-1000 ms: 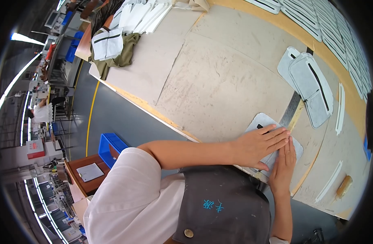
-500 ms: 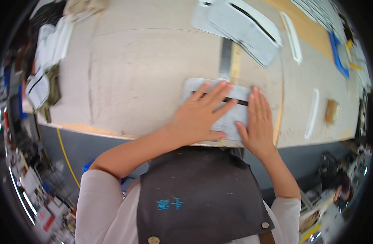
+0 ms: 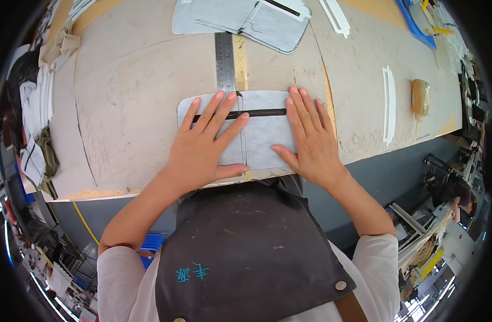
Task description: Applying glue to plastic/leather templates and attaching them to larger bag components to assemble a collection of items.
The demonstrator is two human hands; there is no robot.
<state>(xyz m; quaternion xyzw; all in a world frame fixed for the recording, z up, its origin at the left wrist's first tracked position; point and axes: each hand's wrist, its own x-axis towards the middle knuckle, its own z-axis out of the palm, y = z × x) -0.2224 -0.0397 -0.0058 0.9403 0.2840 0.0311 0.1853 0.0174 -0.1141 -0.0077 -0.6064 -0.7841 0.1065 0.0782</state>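
Note:
A pale grey-blue panel (image 3: 267, 137) with rounded corners lies flat at the table's front edge. A dark zipper-like strip (image 3: 264, 112) runs across its upper part, and a seam goes down its middle. My left hand (image 3: 197, 142) rests open on the panel's left part, fingers spread and the index fingertip by the dark strip. On the right edge lies my right hand (image 3: 314, 139), open and flat, its thumb out toward the middle. Just beyond the panel are a steel ruler (image 3: 225, 61) and a yellow strip (image 3: 240, 61) beside it.
Several similar panels (image 3: 219, 19) are stacked at the far side. To the right are a white slotted strip (image 3: 389, 107), another white strip (image 3: 336, 19), an amber bottle (image 3: 420, 96) and a blue tray (image 3: 417, 27). Pale folded pieces (image 3: 28, 115) sit at the left edge.
My hands are farther apart, baring more of the panel's middle. The whole scene has shifted left in view, and the panel appears straighter.

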